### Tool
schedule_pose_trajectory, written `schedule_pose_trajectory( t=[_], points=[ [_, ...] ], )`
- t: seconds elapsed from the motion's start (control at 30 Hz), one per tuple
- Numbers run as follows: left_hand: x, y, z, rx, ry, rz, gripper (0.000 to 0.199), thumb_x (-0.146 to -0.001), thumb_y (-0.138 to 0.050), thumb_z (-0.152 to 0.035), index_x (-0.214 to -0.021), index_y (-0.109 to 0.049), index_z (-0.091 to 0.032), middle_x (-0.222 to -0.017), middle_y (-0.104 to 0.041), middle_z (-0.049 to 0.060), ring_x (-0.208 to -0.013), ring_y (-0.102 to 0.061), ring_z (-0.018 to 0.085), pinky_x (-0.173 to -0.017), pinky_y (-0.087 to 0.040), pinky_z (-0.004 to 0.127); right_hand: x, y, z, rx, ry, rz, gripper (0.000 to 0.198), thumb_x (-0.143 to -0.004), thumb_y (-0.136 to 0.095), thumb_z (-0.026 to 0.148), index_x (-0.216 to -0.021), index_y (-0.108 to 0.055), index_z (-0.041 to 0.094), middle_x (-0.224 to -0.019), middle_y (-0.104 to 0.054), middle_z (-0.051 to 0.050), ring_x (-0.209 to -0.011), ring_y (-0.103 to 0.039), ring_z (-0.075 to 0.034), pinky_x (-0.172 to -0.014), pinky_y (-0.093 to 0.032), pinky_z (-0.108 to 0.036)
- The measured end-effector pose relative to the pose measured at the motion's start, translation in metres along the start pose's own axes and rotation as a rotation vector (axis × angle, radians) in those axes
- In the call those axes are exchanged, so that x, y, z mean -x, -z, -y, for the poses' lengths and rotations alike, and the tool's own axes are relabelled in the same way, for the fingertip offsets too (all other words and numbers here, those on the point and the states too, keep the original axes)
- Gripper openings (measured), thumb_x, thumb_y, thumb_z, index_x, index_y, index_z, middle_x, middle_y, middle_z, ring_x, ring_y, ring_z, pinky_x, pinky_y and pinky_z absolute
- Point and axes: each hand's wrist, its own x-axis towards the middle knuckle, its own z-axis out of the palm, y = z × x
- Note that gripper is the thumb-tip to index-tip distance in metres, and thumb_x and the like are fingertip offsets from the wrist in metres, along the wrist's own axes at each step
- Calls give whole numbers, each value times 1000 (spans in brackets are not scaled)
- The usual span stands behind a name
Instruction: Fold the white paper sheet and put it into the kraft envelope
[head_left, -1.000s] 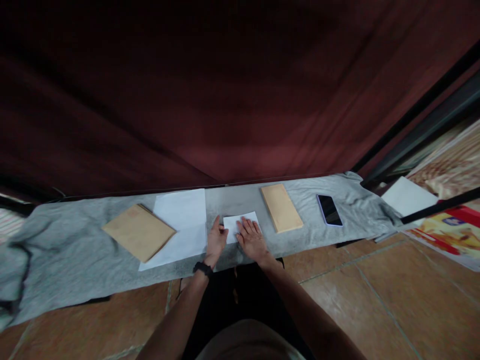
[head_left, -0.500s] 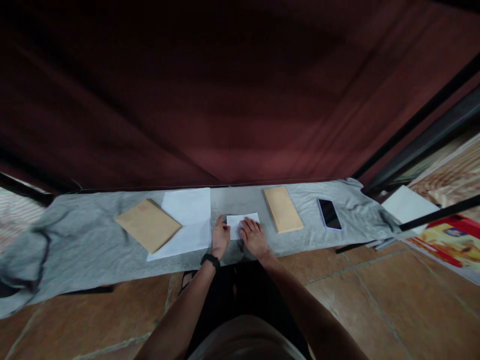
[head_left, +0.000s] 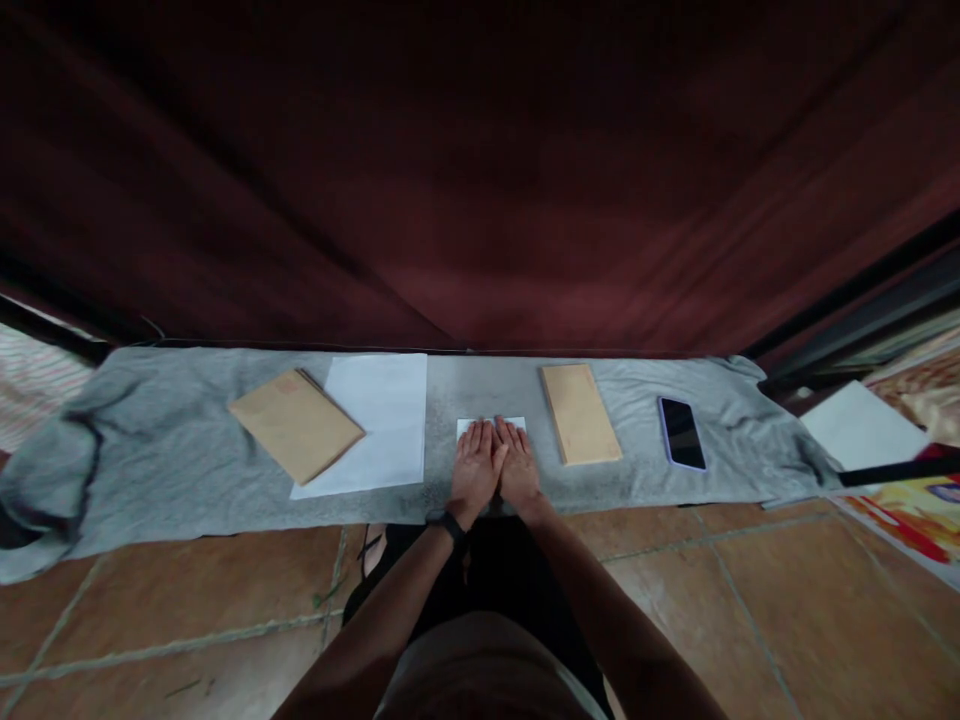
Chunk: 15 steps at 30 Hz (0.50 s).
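A small white piece of paper lies on the grey cloth, mostly hidden under both hands; only its far edge shows. My left hand, with a dark band on the wrist, presses flat on the paper's left part, fingers stretched forward. Close beside it, my right hand rests flat on the right part. The thumbs meet or overlap in the middle. Left of the hands are larger white sheets, partly covered by brown envelopes. Another stack of brown envelopes lies to the right.
A phone in a pale purple case lies farther right on the grey cloth. Behind the narrow surface hangs a dark red curtain. A white flat item and a colourful printed box or sheet are at the far right.
My left hand has moved from the paper's left edge onto it and now lies flat next to the right hand. My right hand's fingers have straightened. The view has shifted slightly.
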Motion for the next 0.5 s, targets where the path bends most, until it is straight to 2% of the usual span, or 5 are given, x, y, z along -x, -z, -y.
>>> schedule_pose_trajectory(
  t=[0.07,0.17,0.33,0.5],
  points=[
    [1,-4,0,-96,-24,40,61,-102,-33,-41,-150,-38,-4,-157,-40,20,-151,-28,29,-123,-25,49,0,-1,-1,0,2,-2,61,-97,-40,17,-157,-29,16,-163,-29,-11,-150,-29,-25,-122,-21,-45],
    [4,-2,9,-177,-52,57,64,-102,-30,-43,-152,-34,-4,-160,-35,20,-152,-23,29,-123,-23,48,0,-3,-1,-12,-29,-25,58,-100,-37,19,-157,-31,17,-162,-31,-11,-149,-31,-25,-121,-22,-45],
    [9,4,24,-241,-114,36,62,-102,-31,-39,-154,-31,-5,-162,-29,18,-153,-20,28,-123,-23,49,1,-3,-3,-23,-71,-65,53,-102,-39,24,-155,-37,15,-160,-36,-12,-148,-32,-26,-120,-24,-47],
    [15,4,26,-273,-81,28,61,-100,-35,-33,-153,-32,-4,-162,-30,19,-153,-22,29,-123,-24,51,7,-2,-13,-10,-104,-105,53,-105,-37,32,-153,-37,11,-158,-39,-15,-147,-33,-27,-120,-25,-47]
  ],
)
